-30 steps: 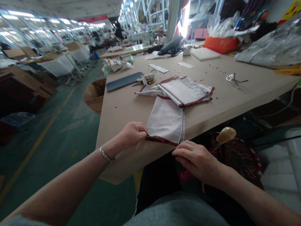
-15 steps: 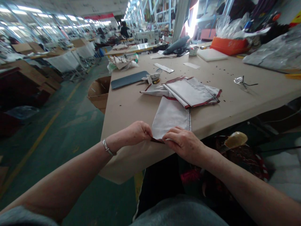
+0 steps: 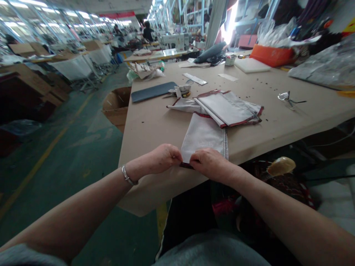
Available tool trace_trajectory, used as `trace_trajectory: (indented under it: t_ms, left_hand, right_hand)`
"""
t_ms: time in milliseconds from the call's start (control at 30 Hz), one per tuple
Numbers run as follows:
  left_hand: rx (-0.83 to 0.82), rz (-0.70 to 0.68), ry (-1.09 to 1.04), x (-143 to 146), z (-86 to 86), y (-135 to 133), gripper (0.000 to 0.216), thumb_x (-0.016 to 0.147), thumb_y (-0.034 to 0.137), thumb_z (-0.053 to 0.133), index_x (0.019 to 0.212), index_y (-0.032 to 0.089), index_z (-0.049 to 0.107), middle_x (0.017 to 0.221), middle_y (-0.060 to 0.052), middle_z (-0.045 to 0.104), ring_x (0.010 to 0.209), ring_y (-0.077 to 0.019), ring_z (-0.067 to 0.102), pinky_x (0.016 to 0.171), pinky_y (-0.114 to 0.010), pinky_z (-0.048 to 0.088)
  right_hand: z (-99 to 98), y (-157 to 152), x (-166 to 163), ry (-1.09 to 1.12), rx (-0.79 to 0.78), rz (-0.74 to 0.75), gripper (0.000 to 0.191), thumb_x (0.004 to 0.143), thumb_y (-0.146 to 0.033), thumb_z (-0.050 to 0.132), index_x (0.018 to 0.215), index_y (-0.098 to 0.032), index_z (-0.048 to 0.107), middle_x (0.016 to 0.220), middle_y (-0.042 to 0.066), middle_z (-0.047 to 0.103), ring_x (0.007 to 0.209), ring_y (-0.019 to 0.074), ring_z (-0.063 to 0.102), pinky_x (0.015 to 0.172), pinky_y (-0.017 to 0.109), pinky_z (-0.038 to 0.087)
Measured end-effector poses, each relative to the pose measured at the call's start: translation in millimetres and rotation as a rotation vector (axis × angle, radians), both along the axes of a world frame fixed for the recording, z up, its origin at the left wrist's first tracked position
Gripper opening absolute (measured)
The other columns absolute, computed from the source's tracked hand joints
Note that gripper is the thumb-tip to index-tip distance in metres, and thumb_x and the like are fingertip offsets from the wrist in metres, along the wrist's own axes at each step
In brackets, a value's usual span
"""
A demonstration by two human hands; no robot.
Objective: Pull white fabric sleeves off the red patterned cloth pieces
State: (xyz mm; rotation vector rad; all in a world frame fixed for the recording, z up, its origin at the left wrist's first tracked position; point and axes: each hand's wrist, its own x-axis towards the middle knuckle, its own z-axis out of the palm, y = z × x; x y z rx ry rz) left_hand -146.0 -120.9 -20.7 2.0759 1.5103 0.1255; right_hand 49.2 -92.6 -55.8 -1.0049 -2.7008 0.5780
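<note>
A light grey fabric piece [image 3: 204, 135] with a dark red bound edge lies at the near corner of the table. My left hand [image 3: 166, 158] is closed, pinching the left end of its near bound edge. Close beside it, my right hand [image 3: 209, 162] is closed on the same edge, fingers curled over the cloth. Between the two hands a short stretch of dark red binding shows. Just beyond lies a stack of similar grey pieces [image 3: 230, 107] with red edging, overlapping the far end of the held one.
The brown-covered table [image 3: 155, 133] carries a dark flat board [image 3: 154, 92], scissors [image 3: 184, 94] with wrapped handles, a white ruler [image 3: 195, 78], eyeglasses [image 3: 290, 99] and an orange bin [image 3: 273, 55]. An open cardboard box [image 3: 118, 107] stands left of the table. Sewing machines stand farther back.
My right hand has shifted slightly left along the bound edge, closer to my left hand, and its fingers have curled in more. The view has moved a little.
</note>
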Motion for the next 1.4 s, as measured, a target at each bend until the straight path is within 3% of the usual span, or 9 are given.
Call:
trace_trajectory:
  t_ms: [300,467,567,700,833,1000,1200,1300,1400]
  left_hand:
    - [0.037,0.01,-0.003,-5,-10.5,3,0.02,0.072,0.009,0.054,0.073,0.017,0.073,0.07,-0.001,0.067,0.068,-0.0132,0.058,0.064,-0.022,0.04]
    - [0.037,-0.054,0.003,0,-5.1,1,0.021,0.084,0.03,0.056,0.084,0.017,0.073,0.073,-0.001,0.066,0.068,-0.0132,0.057,0.063,-0.023,0.039]
    - [0.127,-0.072,0.068,8,-5.3,0,0.02,0.084,0.03,0.058,0.085,0.018,0.074,0.074,-0.002,0.065,0.067,-0.013,0.056,0.061,-0.023,0.039]
    - [0.246,-0.107,0.108,19,-11.6,-2,0.014,0.08,0.017,0.058,0.082,0.017,0.072,0.077,-0.003,0.065,0.07,-0.0137,0.058,0.065,-0.023,0.042]
    - [0.408,-0.008,0.062,24,-12.4,-3,0.018,0.078,0.008,0.05,0.072,0.015,0.066,0.073,-0.003,0.062,0.066,-0.0132,0.057,0.062,-0.023,0.042]
    - [0.748,0.035,-0.028,32,3.9,0,0.022,0.079,0.008,0.047,0.088,0.015,0.066,0.078,-0.003,0.063,0.07,-0.0144,0.059,0.064,-0.025,0.045]
    - [1.036,-0.016,0.091,49,23.8,-1,0.019,0.086,0.014,0.049,0.097,0.016,0.064,0.091,-0.005,0.063,0.08,-0.0168,0.061,0.071,-0.027,0.047]
    - [1.042,0.102,0.074,62,21.9,-1,0.014,0.084,0.015,0.05,0.092,0.016,0.062,0.085,-0.004,0.061,0.072,-0.0159,0.058,0.066,-0.028,0.045]
    - [0.832,0.284,-0.292,83,14.4,-6,0.007,0.082,0.018,0.052,0.082,0.018,0.059,0.066,0.001,0.057,0.056,-0.0116,0.053,0.053,-0.024,0.042]
  right_hand:
    - [7.3,12,-5,-0.068,-0.101,0.04,0.026,0.075,-0.021,0.051,0.079,-0.025,0.076,0.071,0.002,0.07,0.065,0.0152,0.057,0.056,0.027,0.031]
    - [5.2,16,-5,-0.023,-0.143,0.024,0.022,0.075,-0.02,0.054,0.074,-0.024,0.075,0.061,0.0,0.065,0.057,0.0127,0.053,0.054,0.026,0.03]
    - [-0.3,16,-4,0.034,-0.155,-0.008,0.018,0.077,-0.023,0.057,0.072,-0.022,0.074,0.061,0.0,0.064,0.06,0.0129,0.055,0.055,0.025,0.032]
    - [-8.5,10,-5,0.14,-0.051,-0.044,0.02,0.085,-0.022,0.05,0.08,-0.017,0.069,0.075,0.003,0.068,0.071,0.0155,0.058,0.062,0.027,0.036]
    - [-8.9,-1,-1,0.215,0.214,-0.039,0.016,0.09,-0.019,0.047,0.091,-0.016,0.062,0.091,0.007,0.065,0.088,0.0196,0.057,0.076,0.029,0.04]
    - [-1.1,-3,25,0.113,0.408,-0.193,0.026,0.087,-0.013,0.047,0.109,-0.02,0.057,0.104,0.007,0.061,0.094,0.0254,0.055,0.081,0.035,0.042]
    - [14.4,16,70,-0.002,0.292,-0.442,0.023,0.087,-0.015,0.044,0.104,-0.019,0.059,0.102,0.011,0.065,0.088,0.028,0.061,0.072,0.035,0.044]
    - [20.8,11,89,0.157,0.189,-0.505,0.028,0.087,-0.013,0.04,0.103,-0.019,0.061,0.091,0.008,0.069,0.084,0.0261,0.064,0.071,0.034,0.044]
    - [18.9,-9,111,0.457,0.269,-0.476,0.034,0.083,-0.009,0.04,0.11,-0.018,0.061,0.099,0.008,0.069,0.091,0.0225,0.064,0.078,0.031,0.047]
